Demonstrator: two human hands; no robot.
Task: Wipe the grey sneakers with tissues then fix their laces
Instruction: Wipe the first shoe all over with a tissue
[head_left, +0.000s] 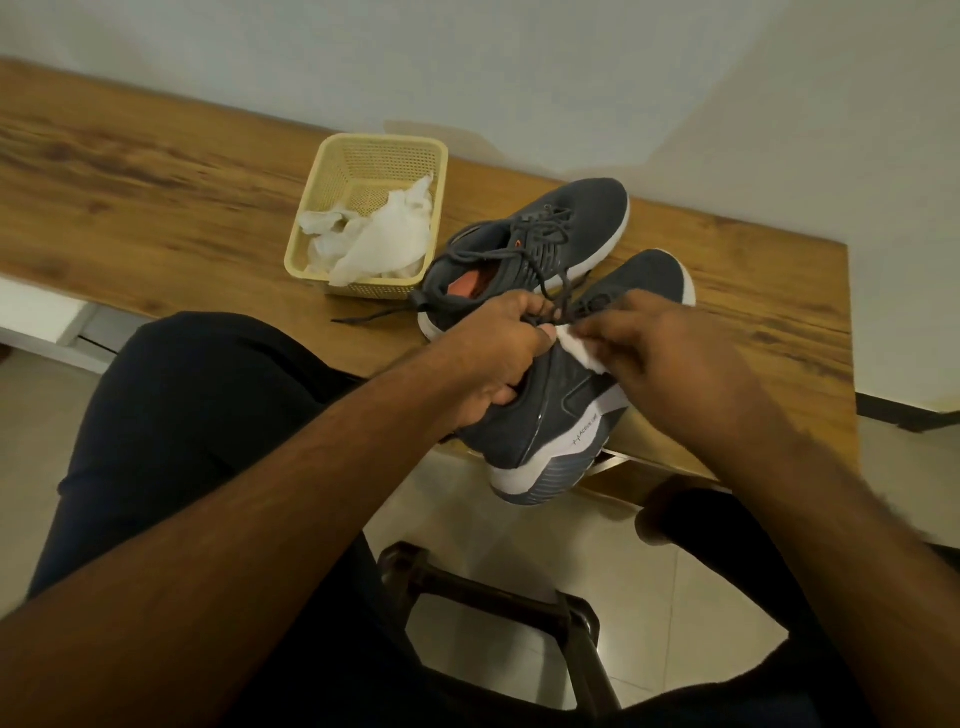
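While the left hand (498, 358) curls its fingers (498, 397) round the near grey sneaker (545, 421) at the counter (156, 197) edge, the right hand (675, 353) pinches a tissue (582, 351) against its side. Beyond the fingers lie the second sneaker (530, 244) and a basket (332, 192) of tissues.

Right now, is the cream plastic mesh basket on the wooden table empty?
No, the cream plastic mesh basket on the wooden table holds several crumpled white tissues.
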